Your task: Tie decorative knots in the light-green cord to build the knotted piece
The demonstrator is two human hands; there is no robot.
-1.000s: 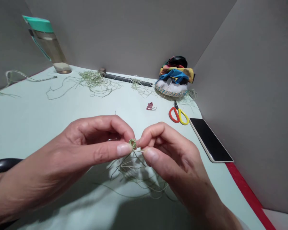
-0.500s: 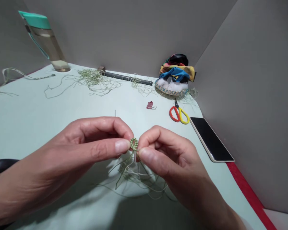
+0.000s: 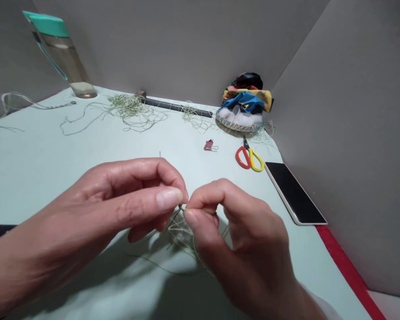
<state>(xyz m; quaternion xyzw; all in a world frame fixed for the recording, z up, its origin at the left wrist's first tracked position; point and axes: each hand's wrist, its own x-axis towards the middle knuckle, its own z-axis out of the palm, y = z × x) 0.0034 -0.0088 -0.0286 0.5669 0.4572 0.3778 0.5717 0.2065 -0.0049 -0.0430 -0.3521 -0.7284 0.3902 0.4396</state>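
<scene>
My left hand [image 3: 133, 195] is closed in a pinch, thumb against forefinger, on a small knotted green cord piece that its fingertips now almost wholly cover. Close beside it, my right hand [image 3: 233, 226] pinches a pale thin cord [image 3: 200, 210] between thumb and forefinger; the cord runs across toward the left fingertips. Several loose green and whitish cord ends [image 3: 182, 235] hang below both hands, over the table. Where exactly the cord joins the knotted piece is hidden by the fingers.
A pink binder clip [image 3: 209, 145], scissors [image 3: 250, 158] with red and yellow handles and a phone [image 3: 295, 193] lie beyond my right hand. Along the back stand a bottle [image 3: 65, 58], a cord tangle [image 3: 125, 106], a hammer [image 3: 176, 106] and a fabric-filled dish [image 3: 240, 124].
The green knotted loop that showed between my fingertips is now covered by my left fingers. My right hand has turned and pinches the cord close to the left fingertips.
</scene>
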